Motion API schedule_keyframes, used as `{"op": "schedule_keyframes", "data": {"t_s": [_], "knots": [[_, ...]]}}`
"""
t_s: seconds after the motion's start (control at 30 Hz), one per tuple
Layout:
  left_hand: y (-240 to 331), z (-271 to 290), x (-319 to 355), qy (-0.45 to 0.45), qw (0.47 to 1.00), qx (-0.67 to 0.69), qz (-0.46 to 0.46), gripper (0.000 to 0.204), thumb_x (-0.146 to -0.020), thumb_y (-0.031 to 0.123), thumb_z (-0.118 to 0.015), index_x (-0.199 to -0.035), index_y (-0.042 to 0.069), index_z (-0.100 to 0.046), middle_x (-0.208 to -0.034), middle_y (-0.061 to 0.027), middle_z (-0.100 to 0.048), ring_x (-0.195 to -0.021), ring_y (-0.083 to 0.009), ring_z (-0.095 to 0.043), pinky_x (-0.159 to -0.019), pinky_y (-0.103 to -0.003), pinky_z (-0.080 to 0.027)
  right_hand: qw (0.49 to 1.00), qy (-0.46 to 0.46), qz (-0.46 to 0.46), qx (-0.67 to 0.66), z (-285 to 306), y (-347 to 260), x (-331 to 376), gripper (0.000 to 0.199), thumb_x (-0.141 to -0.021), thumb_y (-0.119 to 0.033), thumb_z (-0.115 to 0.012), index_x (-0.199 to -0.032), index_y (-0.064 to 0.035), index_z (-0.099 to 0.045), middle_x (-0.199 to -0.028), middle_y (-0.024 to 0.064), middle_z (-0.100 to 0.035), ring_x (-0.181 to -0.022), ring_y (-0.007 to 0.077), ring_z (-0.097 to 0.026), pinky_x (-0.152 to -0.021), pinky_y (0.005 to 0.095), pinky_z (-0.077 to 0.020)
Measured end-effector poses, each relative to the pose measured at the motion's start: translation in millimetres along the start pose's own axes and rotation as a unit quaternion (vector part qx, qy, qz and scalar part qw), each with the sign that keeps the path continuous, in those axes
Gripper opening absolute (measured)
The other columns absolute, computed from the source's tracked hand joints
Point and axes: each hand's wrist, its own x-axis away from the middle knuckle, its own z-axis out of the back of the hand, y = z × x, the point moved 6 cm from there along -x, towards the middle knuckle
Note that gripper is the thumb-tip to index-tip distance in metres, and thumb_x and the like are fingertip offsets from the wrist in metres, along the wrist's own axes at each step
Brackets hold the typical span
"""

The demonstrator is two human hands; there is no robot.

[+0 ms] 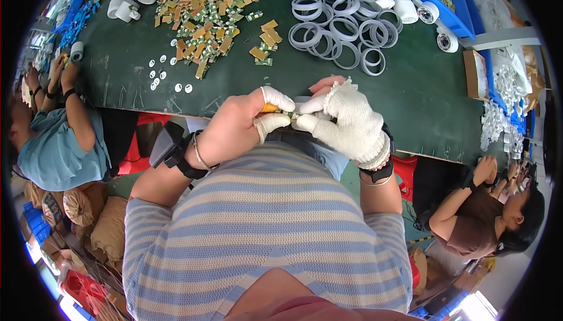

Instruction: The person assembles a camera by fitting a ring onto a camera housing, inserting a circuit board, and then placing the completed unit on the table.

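The left hand (234,120) and the right hand (352,123), the latter in a white knitted glove (362,128), pinch a small circuit board (291,114) between their fingertips at the near edge of the green work surface (422,98). A pile of circuit boards (205,13) lies toward the far edge, left of the grey rings (346,15); white discs (163,75) lie between the pile and near edge

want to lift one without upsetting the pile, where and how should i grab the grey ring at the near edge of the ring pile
Pinch the near rim of the grey ring, probably best from the near side: nothing appears to cover it there, and its open middle leaves room to grip the thin wall inside and out.
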Motion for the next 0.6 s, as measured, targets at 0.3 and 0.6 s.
{"op": "schedule_keyframes", "data": {"t_s": [0.3,0.6], "knots": [[6.3,-2.0,-1.5,0.005,0.994,-0.099,-0.035,0.023,-0.093,0.005,-0.079,-0.114,0.003,-0.069,-0.103,-0.0089,-0.078,-0.09,-0.0198,-0.077,-0.079,-0.029,-0.059,0.998,0.009,0.032,0.044,-0.6,1.7,-4.3,0.016,-0.075,-0.02,-0.09,-0.088,-0.0158,-0.08,-0.088,0.0049,-0.073,-0.098,0.0286,-0.07,-0.099,0.0458,-0.0512],[-15.0,11.2,6.0,0.046,0.996,0.074,0.023,0.021,-0.096,0.0,-0.075,-0.115,0.002,-0.066,-0.104,-0.0073,-0.075,-0.097,-0.0168,-0.075,-0.084,-0.031,-0.059,0.99,-0.101,-0.092,-0.029,-15.0,-1.5,-11.7,0.029,-0.076,-0.018,-0.089,-0.101,-0.0091,-0.076,-0.097,0.01,-0.073,-0.101,0.0291,-0.069,-0.101,0.0433,-0.0509]]}}
